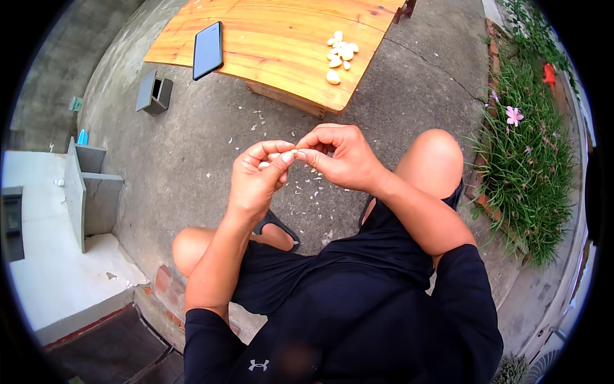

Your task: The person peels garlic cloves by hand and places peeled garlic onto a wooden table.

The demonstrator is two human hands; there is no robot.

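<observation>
In front of my lap, above the ground, both my hands meet fingertip to fingertip. My left hand (256, 176) is closed, pinching a small pale garlic clove (293, 152) between thumb and forefinger; another whitish piece (263, 165) shows against its curled fingers. The thumb and forefinger of my right hand (342, 157) pinch at the same clove from the other side. Beyond the hands, a small pile of peeled garlic cloves (346, 52) lies on the wooden table (275, 38), near its right corner.
A phone (208, 50) lies at the table's near left edge. Pale skin scraps (309, 185) litter the concrete between my feet. A grey box-shaped block (153, 93) stands left of the table. Grass with pink flowers (513, 116) grows on the right.
</observation>
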